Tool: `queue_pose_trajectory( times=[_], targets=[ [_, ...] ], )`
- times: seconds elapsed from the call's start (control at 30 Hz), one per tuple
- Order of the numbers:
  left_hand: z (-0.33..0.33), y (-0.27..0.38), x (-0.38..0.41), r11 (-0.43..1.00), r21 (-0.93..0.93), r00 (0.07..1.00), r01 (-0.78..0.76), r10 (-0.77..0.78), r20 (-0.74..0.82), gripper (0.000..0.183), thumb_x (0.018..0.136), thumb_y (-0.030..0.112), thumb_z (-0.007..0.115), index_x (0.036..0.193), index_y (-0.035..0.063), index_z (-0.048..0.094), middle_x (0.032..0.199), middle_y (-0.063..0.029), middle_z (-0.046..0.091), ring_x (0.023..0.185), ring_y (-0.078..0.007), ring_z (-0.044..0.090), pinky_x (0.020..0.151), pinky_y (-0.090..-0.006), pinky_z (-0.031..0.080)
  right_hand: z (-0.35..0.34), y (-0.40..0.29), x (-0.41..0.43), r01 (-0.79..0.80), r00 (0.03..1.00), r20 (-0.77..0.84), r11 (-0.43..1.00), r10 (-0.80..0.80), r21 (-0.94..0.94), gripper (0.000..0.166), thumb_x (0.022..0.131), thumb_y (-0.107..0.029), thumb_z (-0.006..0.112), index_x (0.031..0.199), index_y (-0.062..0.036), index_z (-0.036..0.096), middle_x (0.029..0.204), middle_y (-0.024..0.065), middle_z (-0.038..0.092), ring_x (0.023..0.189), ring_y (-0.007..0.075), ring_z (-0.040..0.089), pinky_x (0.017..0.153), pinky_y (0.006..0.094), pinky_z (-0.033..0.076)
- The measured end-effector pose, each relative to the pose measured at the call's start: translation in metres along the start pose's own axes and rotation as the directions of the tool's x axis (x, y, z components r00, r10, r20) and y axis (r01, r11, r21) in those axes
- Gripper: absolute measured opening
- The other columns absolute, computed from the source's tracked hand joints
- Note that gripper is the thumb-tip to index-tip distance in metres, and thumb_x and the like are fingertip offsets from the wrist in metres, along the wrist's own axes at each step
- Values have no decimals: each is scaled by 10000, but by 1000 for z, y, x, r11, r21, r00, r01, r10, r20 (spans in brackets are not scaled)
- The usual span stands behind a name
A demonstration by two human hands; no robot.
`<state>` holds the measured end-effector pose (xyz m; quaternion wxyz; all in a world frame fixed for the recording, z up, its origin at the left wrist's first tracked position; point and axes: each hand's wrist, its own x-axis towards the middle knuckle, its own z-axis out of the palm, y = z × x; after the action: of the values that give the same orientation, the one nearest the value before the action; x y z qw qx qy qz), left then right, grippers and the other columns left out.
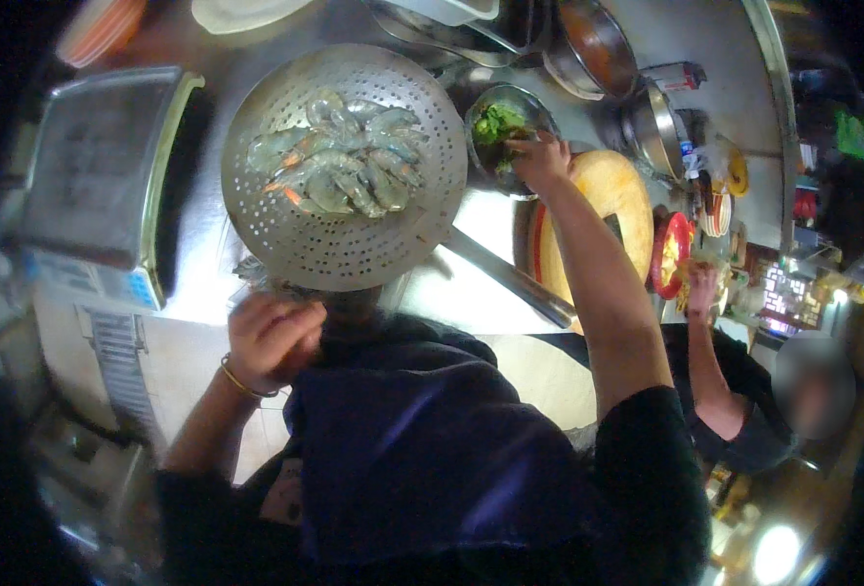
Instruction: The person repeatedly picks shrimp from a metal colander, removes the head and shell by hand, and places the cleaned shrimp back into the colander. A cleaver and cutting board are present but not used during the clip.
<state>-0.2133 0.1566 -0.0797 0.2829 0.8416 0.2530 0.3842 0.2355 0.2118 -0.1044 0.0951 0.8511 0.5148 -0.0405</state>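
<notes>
Raw grey shrimp lie heaped in a large perforated metal strainer, whose long handle points down to the right. My right hand reaches over the near edge of a metal bowl with green leaves in it; its fingertips are at the leaves, and whether they pinch any is not clear. Near the strainer's lower left rim is my left hand, fingers curled, with a bracelet at the wrist. What it may hold is hidden. More shrimp show partly under the strainer.
A metal weighing scale stands at the left. Right of the bowl are a round wooden chopping board, metal pots and a red plate of food. A co-worker's hand is beside that plate.
</notes>
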Motion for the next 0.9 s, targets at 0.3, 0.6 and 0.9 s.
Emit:
queue_pose_trajectory(
  times=[0.3,0.6,0.9],
  targets=[
    [-26,-37,91,951,275,941,144,-218,258,282,780,121,686,1060,99,656,1048,-108,667,988,-321,605,891,-418,453,-13,9,-7,-137,976,173,990,133,16,226,767,-324,646,970,-348,741,1320,41,529,1314,324,363,1020,585,280],
    [41,-124,168,769,617,927,-170,-88,365,327,786,73,556,1089,140,658,1098,-48,653,1052,-237,583,903,-380,419,20,37,-50,149,988,-66,981,-142,121,425,823,-319,620,1248,-338,606,1469,73,383,1415,355,230,1056,707,142],
    [30,-122,174,564,797,853,-218,-287,437,283,706,161,630,987,124,624,989,-62,629,1042,-248,553,870,-409,415,-4,99,-134,196,971,-231,782,-69,592,300,816,-170,618,1107,-148,686,1266,100,583,1263,292,463,1078,490,284]
  ],
)
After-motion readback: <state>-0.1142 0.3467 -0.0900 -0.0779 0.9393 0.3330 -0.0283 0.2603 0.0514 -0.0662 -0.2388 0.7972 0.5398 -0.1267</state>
